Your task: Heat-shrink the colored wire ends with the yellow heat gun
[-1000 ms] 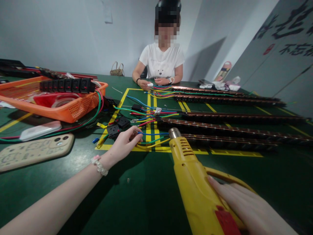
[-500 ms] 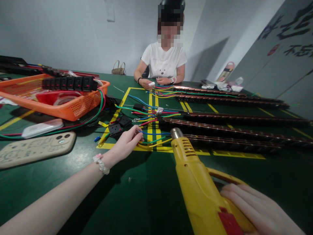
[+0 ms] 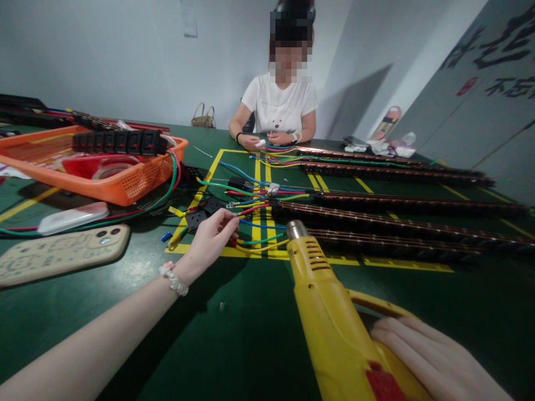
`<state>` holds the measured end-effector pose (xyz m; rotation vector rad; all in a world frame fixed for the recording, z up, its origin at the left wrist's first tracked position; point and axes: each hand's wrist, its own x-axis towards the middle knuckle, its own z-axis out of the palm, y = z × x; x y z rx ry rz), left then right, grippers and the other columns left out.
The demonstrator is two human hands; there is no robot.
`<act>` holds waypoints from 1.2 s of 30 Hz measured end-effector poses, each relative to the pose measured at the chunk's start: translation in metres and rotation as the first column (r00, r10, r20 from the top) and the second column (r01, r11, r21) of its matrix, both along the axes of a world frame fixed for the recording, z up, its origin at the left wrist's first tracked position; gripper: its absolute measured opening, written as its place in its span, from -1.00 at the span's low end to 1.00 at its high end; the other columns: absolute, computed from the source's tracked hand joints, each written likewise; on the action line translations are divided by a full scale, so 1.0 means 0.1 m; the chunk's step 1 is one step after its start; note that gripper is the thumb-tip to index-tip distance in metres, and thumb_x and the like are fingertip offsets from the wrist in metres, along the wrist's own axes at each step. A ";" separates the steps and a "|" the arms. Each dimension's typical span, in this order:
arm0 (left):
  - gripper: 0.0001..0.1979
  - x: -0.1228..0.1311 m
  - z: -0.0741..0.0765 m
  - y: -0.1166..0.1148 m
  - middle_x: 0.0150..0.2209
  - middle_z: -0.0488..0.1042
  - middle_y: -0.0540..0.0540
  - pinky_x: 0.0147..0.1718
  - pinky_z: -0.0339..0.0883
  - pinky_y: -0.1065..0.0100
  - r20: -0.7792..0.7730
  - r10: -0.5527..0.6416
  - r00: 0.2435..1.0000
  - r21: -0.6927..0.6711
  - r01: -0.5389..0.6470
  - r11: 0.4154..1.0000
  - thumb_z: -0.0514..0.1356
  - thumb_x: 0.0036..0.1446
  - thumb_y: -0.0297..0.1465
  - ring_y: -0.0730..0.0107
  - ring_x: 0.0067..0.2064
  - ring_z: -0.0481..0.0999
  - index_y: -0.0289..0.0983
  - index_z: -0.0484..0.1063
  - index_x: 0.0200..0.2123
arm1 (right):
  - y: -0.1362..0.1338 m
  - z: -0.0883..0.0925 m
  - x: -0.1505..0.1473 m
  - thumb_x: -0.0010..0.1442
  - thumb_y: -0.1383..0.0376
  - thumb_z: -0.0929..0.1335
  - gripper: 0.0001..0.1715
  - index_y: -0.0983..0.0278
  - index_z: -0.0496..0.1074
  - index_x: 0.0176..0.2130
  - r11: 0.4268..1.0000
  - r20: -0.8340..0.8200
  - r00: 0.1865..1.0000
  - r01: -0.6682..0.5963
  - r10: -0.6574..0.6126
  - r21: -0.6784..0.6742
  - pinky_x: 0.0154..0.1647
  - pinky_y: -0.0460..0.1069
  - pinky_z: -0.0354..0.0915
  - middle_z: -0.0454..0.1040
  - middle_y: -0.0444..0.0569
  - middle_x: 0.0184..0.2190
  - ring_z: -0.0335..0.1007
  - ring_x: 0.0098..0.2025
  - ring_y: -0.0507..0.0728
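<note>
Apparently unlabelled yellow heat gun (image 3: pixel 334 323); wall characters (image 3: pixel 497 50) unreadable.

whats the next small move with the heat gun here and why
Probably ease the heat gun forward a touch, so its nozzle points at the wire ends pinched in the left hand. The right hand has its grip on the handle, and the nozzle sits just right of the blue wire and green wire, apart from the fingertips. Keep those fingers clear.
</note>
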<state>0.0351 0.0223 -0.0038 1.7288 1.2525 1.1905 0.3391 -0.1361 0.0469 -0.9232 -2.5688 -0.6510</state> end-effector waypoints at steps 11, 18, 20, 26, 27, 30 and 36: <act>-0.63 -0.02 0.00 0.01 -0.40 0.41 -0.04 -0.43 0.35 0.50 0.043 0.003 0.999 -0.011 -0.002 1.000 0.06 0.07 -0.10 0.50 -0.42 0.47 -0.33 0.29 -0.29 | -0.06 -0.03 -0.10 0.13 0.27 0.22 -0.81 0.31 0.33 -0.27 0.997 -0.140 0.989 0.040 -0.049 -0.068 -0.29 -0.12 0.32 0.47 -0.11 -0.40 0.40 -0.37 0.00; -0.65 -0.02 0.01 0.01 -0.41 0.40 -0.04 -0.45 0.33 0.52 0.050 -0.014 0.999 0.003 0.014 1.000 0.03 0.10 -0.13 0.54 -0.44 0.43 -0.34 0.29 -0.30 | -0.08 -0.03 -0.17 0.12 0.35 0.15 -0.77 0.29 0.35 -0.31 0.997 -0.219 0.974 0.047 -0.060 -0.064 -0.27 -0.11 0.28 0.47 -0.13 -0.43 0.39 -0.39 -0.01; -0.65 -0.02 0.01 0.02 -0.40 0.40 -0.04 -0.45 0.33 0.51 0.053 -0.020 0.998 0.006 0.020 1.000 0.03 0.11 -0.13 0.54 -0.44 0.43 -0.33 0.29 -0.29 | -0.08 -0.04 -0.09 0.11 0.29 0.19 -0.76 0.30 0.36 -0.25 0.998 -0.153 0.987 0.030 -0.038 -0.056 -0.21 -0.09 0.29 0.49 -0.11 -0.37 0.41 -0.33 0.01; -0.67 -0.02 0.00 0.02 -0.40 0.38 -0.04 -0.45 0.34 0.50 0.081 -0.040 0.996 0.020 0.039 0.999 0.03 0.11 -0.15 0.54 -0.45 0.42 -0.33 0.29 -0.29 | -0.12 -0.07 0.32 0.00 0.11 0.31 -0.38 0.25 0.23 0.04 0.973 -0.018 0.985 0.168 -0.173 -0.155 -0.16 0.01 0.37 0.41 -0.01 -0.10 0.36 -0.08 0.16; -0.67 -0.02 0.00 0.02 -0.40 0.38 -0.04 -0.45 0.34 0.50 0.083 -0.040 0.996 0.020 0.038 0.999 0.03 0.11 -0.15 0.54 -0.45 0.42 -0.33 0.29 -0.28 | -0.12 -0.07 0.39 -0.01 0.11 0.32 -0.36 0.23 0.22 0.06 0.959 -0.020 0.976 0.210 -0.218 -0.190 -0.17 0.01 0.39 0.38 -0.01 -0.07 0.35 -0.06 0.17; -0.68 -0.02 0.00 0.01 -0.39 0.38 -0.04 -0.46 0.34 0.51 0.089 -0.021 0.996 0.036 0.018 0.999 0.04 0.10 -0.16 0.54 -0.45 0.42 -0.33 0.28 -0.26 | -0.11 -0.09 0.60 -0.05 0.06 0.37 -0.25 0.21 0.20 0.10 0.923 0.017 0.954 0.293 -0.298 -0.251 -0.13 0.05 0.42 0.29 0.05 0.05 0.33 -0.01 0.23; -0.70 -0.02 0.00 0.01 -0.41 0.37 -0.02 -0.47 0.32 0.52 0.078 -0.007 0.997 0.039 0.004 0.999 0.05 0.11 -0.18 0.56 -0.47 0.43 -0.33 0.24 -0.30 | -0.04 -0.23 0.85 0.17 0.29 0.27 -0.71 0.21 0.41 -0.09 0.833 -0.099 0.891 0.368 -0.443 -0.413 -0.29 -0.21 0.41 0.49 0.01 -0.20 0.47 -0.25 0.11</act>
